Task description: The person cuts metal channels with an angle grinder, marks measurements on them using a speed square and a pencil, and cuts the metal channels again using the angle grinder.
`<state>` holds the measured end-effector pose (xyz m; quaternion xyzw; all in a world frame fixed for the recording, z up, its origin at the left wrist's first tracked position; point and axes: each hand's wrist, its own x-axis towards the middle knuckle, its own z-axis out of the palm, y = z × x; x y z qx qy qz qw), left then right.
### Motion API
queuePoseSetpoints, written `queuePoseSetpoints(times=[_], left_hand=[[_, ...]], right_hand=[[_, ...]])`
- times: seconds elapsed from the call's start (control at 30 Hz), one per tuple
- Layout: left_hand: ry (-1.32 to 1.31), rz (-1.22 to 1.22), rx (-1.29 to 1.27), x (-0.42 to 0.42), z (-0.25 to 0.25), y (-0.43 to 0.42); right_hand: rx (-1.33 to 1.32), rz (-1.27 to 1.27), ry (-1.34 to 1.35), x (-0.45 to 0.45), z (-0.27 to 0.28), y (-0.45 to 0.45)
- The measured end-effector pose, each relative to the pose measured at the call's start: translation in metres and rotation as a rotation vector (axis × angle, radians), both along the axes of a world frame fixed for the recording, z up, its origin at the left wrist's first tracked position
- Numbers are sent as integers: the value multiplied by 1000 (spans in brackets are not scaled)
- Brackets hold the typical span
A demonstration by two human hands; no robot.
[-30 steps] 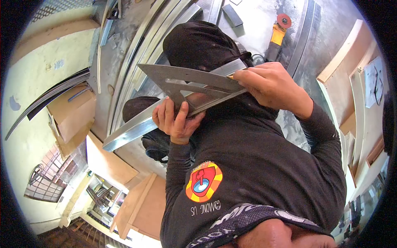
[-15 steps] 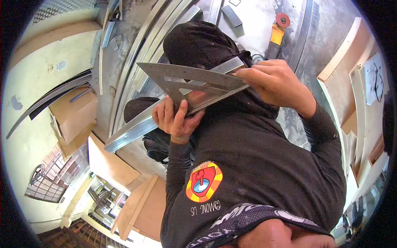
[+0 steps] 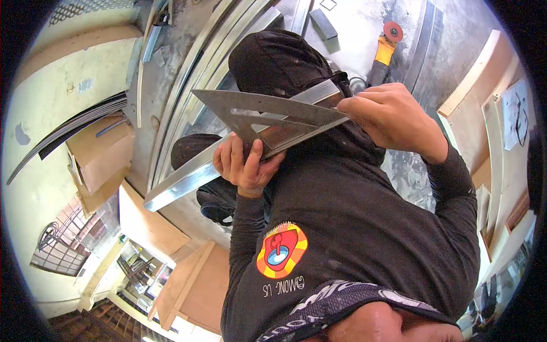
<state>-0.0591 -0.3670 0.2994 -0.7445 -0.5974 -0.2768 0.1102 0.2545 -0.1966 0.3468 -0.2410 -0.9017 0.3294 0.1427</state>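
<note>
A grey triangular speed square [image 3: 279, 133] lies across a shiny square metal tube [image 3: 182, 181], which slants over my bent knees. My left hand [image 3: 246, 165] is closed around the square and the tube near their middle, thumb on the square's face. At the square's right corner, my right hand [image 3: 393, 119] is closed in a pinch, its fingertips close to the tube's upper end. Whatever it pinches is hidden by the fingers.
An angle grinder [image 3: 384, 51] with a red disc lies on the floor ahead, beside a short metal offcut [image 3: 323, 24]. Long metal profiles [image 3: 196, 62] run along the floor to the left. Wooden boards [image 3: 473, 74] stand at right; cardboard [image 3: 102, 148] is at left.
My right hand has slid a little to the right along the square's edge, off the tube's near face. My left hand still holds the square and tube, barely shifted.
</note>
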Motion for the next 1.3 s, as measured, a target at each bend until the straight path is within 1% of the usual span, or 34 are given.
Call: queuePoseSetpoints(times=[0.07, 0.2, 0.3, 0.5, 0.57, 0.6, 0.67, 0.83, 1.0, 1.07, 1.1, 1.17, 1.2, 1.27, 1.3], left_hand=[[17, 15, -17, 1, 0, -3], [42, 18, -12, 4, 0, -5], [41, 22, -11, 4, -1, -7], [51, 33, -28, 4, 0, -10], [51, 35, -29, 4, -1, -10], [49, 34, -28, 4, -1, -9], [25, 28, -20, 4, -1, -8], [53, 23, -4, 4, -3, -9], [44, 24, -6, 5, -1, -8], [47, 26, -16, 4, -1, -9], [45, 24, -14, 4, -1, -8], [31, 27, -2, 5, 1, -5], [30, 24, -5, 4, 1, -6], [29, 20, -32, 3, 2, -6], [30, 17, -31, 3, 2, -5]], right_hand=[[13, -54, 131, -7, 3, -1], [43, -45, 155, -17, -8, -3], [14, -43, 168, -20, -8, -5], [5, 9, 42, -8, 4, -1], [11, 48, -81, 2, 12, 3], [12, 47, -83, -1, 12, 2], [-2, -15, 79, -9, 9, -2], [21, -24, 129, -22, -6, -5], [-25, -40, 107, -12, -4, -5], [-12, 40, -66, 4, 2, 0], [-11, 38, -68, 5, 4, 1], [-5, -16, 19, 6, 7, 0], [-8, -20, 19, 2, 7, -1], [8, -65, 145, -12, 1, -3], [9, -68, 146, -16, -5, -3]])
